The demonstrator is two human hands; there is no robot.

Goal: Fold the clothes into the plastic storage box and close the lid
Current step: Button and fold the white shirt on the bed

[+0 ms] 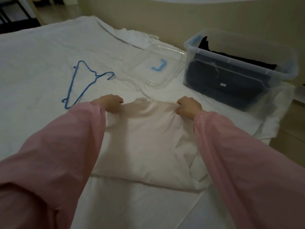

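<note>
pale cream garment [148, 138], pink sleeves [54, 154], white bedsheet [41, 47], blue hanger [82, 81], clear lid [156, 68] with blue handle [159, 65], clear box [239, 66] holding dark clothes [227, 80].

Single view, head-worn, wide-angle. Faces forward and down over bed [41, 47]. Very near: sleeves fill both lower corners, left hand [112, 103] and right hand [189, 106] at mid-frame, shirt [148, 138] dead centre below them. Farther off: hanger [72, 83] upper left, box [231, 61] upper right. Wall [165, 17] strip across top. Floor at right edge.
</note>
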